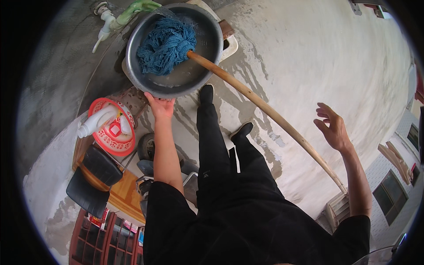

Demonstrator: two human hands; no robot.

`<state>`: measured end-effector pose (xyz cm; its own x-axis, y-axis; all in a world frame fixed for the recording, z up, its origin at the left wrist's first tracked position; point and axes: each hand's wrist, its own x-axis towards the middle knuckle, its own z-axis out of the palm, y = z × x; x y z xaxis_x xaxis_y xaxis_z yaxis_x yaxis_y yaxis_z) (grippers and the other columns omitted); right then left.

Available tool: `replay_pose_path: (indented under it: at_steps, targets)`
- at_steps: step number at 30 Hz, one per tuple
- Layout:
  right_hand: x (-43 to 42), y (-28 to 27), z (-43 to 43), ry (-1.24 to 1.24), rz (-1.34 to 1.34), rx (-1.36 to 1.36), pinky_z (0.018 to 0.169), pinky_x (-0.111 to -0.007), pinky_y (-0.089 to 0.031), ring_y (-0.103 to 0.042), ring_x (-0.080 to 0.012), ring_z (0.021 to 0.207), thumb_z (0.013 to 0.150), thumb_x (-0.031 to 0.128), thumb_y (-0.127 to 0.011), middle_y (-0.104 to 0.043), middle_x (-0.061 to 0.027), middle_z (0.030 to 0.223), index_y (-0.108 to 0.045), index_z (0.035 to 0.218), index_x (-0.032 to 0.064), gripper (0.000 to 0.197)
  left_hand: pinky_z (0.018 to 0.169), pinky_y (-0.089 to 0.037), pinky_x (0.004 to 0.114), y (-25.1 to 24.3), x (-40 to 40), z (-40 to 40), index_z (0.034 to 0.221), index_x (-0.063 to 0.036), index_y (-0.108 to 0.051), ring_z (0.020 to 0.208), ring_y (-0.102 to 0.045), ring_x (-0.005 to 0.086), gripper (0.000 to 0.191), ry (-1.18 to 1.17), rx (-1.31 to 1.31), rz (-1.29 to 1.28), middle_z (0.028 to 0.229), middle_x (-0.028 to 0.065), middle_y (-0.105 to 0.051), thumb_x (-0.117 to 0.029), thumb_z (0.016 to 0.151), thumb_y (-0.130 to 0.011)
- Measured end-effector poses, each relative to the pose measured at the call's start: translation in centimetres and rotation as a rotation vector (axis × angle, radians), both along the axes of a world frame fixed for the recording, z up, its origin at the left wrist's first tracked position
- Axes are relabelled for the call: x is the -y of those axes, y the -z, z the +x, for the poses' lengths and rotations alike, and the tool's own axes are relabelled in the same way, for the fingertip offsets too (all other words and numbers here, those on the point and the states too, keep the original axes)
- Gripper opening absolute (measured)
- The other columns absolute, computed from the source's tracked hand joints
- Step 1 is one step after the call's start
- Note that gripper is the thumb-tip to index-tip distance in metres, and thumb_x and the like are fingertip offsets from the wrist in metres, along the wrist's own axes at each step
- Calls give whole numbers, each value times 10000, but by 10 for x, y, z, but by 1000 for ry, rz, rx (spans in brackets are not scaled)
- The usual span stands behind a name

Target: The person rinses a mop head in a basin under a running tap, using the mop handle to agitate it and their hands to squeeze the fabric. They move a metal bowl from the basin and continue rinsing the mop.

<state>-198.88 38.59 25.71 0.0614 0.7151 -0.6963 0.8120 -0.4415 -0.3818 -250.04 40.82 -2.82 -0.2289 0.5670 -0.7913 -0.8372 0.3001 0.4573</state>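
Note:
My left hand [162,106] grips the near rim of a grey metal basin [210,39], fingers tucked underneath and out of sight. A blue string mop head [167,46] rests in the basin, with some cloudy water around it. Its wooden handle [251,96] leans over the basin's right edge and slants down to the right. Beside the handle's lower part, apart from it, my right hand [333,127] hangs in the air, fingers spread and bent, holding nothing. Water runs into the basin from a green hose [139,10] fitted to a white tap [106,21].
Left of my arm stands a red-and-white basin [124,145] holding a white plastic bottle [99,122] and other items. Below it are a black chair [99,165], a wooden surface [127,192] and a wheel [146,147]. Wet streaks mark the concrete floor [238,86] by my feet.

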Motion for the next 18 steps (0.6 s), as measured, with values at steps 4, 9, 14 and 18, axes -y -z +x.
replay_pose_path:
  at_steps: [4,9,14,18]
  targets:
    - [-93,117,-93,351,-171,-425,882,-358,-520,-636,-279,1038,871,350,-718,-616,-259,1208,-432,1383,-96,737,1133,-322,568,26,11,-18,1421,-11,-409,1380,-389,320,841,-155,168,-138,1493,163,-408,-678,912,-477]
    - [-163,227,-206,527,-437,-607,761,-425,-558,-659,-290,865,751,403,-835,-613,-230,1081,-499,1260,-126,807,1106,-376,541,65,0,-48,1328,-57,-536,1305,-477,306,588,-82,82,-175,1389,132,-533,-520,969,-487]
    - [-175,270,-248,871,-286,-575,622,-444,-553,-652,-295,732,787,141,-792,-625,-179,967,-575,1068,-128,446,1074,-404,507,70,-23,-23,1346,-134,-542,1295,-483,292,443,-70,-15,-196,1401,41,-534,-405,1012,-435]
    - [-175,294,-239,731,-196,-716,596,-405,-549,-662,-274,740,779,2,-684,-652,-164,912,-603,1032,-120,292,1091,-376,507,65,-32,-27,1370,-154,-514,1315,-455,297,483,-90,10,60,1435,52,-494,-457,1005,-422]
